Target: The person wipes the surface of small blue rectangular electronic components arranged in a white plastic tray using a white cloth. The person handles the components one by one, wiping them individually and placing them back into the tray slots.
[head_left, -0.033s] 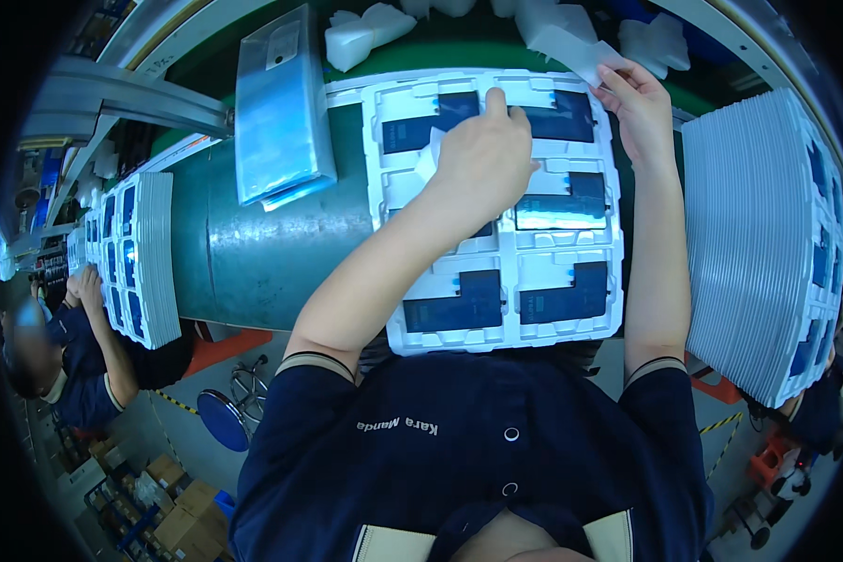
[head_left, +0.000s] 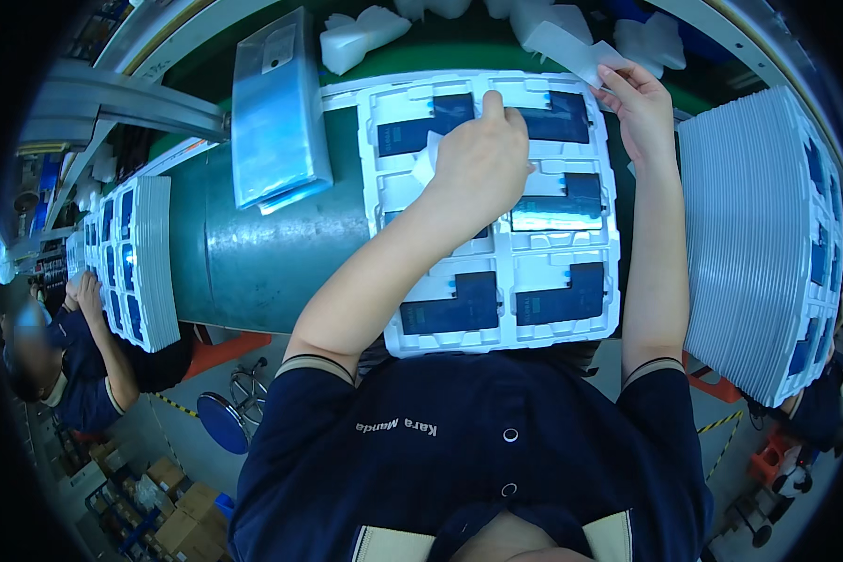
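A white moulded plastic tray (head_left: pixel 503 253) lies in front of me, with flat, dark L-shaped battery packs (head_left: pixel 450 304) in its compartments. My left hand (head_left: pixel 482 155) is over the tray's upper middle, index finger stretched away from me and the other fingers curled. A crumpled white wipe (head_left: pixel 425 161) sticks out from under that hand; its fingers partly hide how it is gripped. Beyond the tray's far right corner, my right hand (head_left: pixel 635 103) pinches a thin, translucent white sheet (head_left: pixel 598 64) between thumb and fingers. My left hand and forearm cover part of the middle left compartments.
A tall stack of filled trays (head_left: pixel 745 234) stands at the right, another stack (head_left: pixel 150 262) at the left. On the green bench (head_left: pixel 262 262) lies a blue clear-plastic pouch (head_left: pixel 276 122). White foam pieces (head_left: pixel 361 39) line the far side. A co-worker (head_left: pixel 75 365) sits far left, near a stool (head_left: pixel 223 421).
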Available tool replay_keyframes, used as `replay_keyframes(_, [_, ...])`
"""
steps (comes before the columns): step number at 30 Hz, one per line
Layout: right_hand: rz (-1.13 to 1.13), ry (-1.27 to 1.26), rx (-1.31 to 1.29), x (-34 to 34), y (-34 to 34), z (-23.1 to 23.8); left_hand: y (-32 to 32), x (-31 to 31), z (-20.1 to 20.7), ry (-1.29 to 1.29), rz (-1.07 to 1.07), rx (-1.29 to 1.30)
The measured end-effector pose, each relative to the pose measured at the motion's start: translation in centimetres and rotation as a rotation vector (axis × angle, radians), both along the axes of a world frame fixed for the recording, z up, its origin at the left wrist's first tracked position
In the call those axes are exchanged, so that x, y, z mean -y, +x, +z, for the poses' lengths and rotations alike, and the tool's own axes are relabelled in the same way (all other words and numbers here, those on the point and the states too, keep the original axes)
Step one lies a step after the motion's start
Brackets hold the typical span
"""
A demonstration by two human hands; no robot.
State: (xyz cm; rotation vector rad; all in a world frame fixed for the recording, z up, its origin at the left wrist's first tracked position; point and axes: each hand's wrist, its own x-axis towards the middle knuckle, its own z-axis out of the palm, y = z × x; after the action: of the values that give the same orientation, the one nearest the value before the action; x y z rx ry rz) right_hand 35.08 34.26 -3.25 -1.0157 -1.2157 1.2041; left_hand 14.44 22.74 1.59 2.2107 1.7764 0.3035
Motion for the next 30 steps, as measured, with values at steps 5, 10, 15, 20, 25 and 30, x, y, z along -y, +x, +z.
replay_keyframes(5, [-0.020,-0.041,-0.039,0.9,1.5,0.3,0.1,-0.8,-0.7,0.003,-0.008,0.066])
replay_keyframes(10, [-0.151,-0.052,-0.125,0.6,1.1,-0.6,-0.2,-2.5,-1.4,0.018,0.049,0.085])
replay_keyframes(15, [-0.151,-0.005,0.004,0.6,1.3,-0.5,-1.4,-3.1,-0.3,-0.074,-0.022,0.258])
replay_keyframes(20, [0.174,-0.029,0.366,2.0,0.1,0.0,-4.1,-2.5,3.9,-0.308,-0.239,0.281])
replay_keyframes(25, [0.094,-0.015,0.672,3.2,-1.5,1.0,-4.7,-2.2,3.5,-0.415,-0.547,0.314])
replay_keyframes(30, [0.072,0.077,0.816,3.8,-1.6,2.1,-3.7,-2.1,0.2,-0.145,-0.593,0.387])
